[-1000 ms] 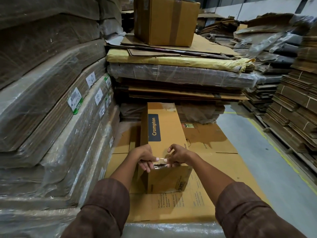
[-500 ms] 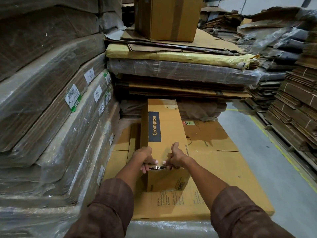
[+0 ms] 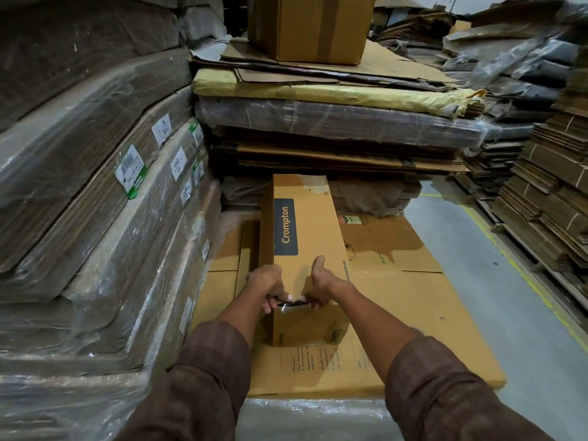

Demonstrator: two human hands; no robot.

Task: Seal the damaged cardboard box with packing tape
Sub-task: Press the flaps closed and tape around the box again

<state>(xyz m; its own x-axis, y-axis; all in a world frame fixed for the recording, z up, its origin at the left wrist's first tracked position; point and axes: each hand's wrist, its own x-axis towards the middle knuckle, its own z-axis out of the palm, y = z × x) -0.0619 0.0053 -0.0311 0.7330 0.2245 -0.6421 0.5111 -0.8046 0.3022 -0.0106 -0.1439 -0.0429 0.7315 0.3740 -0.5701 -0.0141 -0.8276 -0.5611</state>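
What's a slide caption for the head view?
Both hands, left and right, grip the near top edge of a long Crompton box lying on flattened cardboard.

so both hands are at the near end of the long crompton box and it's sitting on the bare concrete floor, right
Not quite. Both hands, left hand and right hand, are at the near end of the Crompton box, but the head view shows it lying on a flattened cardboard sheet, not on the bare floor.

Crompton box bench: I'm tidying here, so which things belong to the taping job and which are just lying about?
In the job: Crompton box; left hand and right hand at its near edge.

Lying about: flattened carton underneath; wrapped cardboard stacks; brown box on top.
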